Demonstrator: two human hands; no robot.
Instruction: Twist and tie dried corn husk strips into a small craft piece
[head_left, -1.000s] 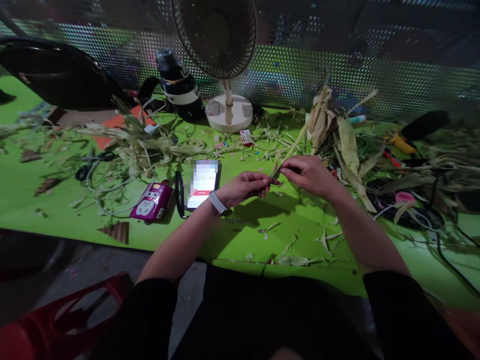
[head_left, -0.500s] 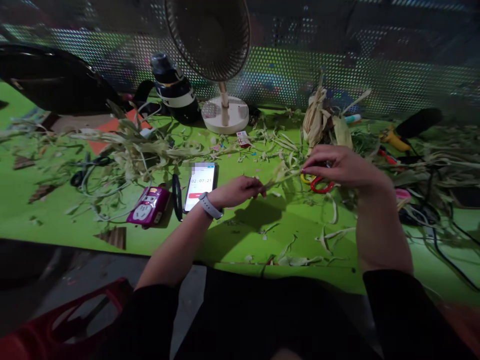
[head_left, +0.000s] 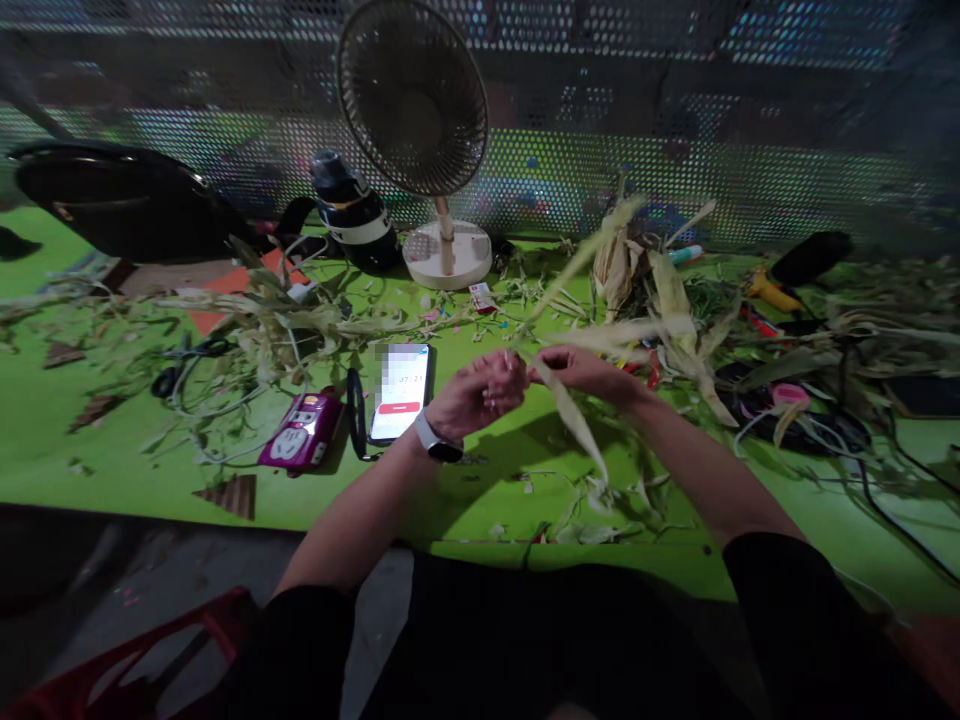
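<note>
Dry pale corn husk strips [head_left: 574, 415] fan out from between my two hands, some upward and to the right, one hanging down toward the table. My left hand [head_left: 484, 390], with a watch on its wrist, is closed in a fist-like pinch at the gathered end of the strips. My right hand [head_left: 574, 368] meets it from the right, its thumb and fingers pinched on the same strips. Red-handled scissors [head_left: 651, 370] lie partly hidden behind my right hand. More husk scraps [head_left: 592, 530] lie below the hands.
A lit phone [head_left: 401, 390] and a purple power socket [head_left: 304, 430] lie left of my hands. Behind stand a fan [head_left: 448, 250], a dark bottle [head_left: 356, 215] and a bundle of husks [head_left: 616, 265]. A yellow glue gun [head_left: 772, 290] and cables sit at the right.
My right hand has moved left to meet my left hand. Several wider husk strips now stick out between them. A pale husk now lies to the right of the scissors.
</note>
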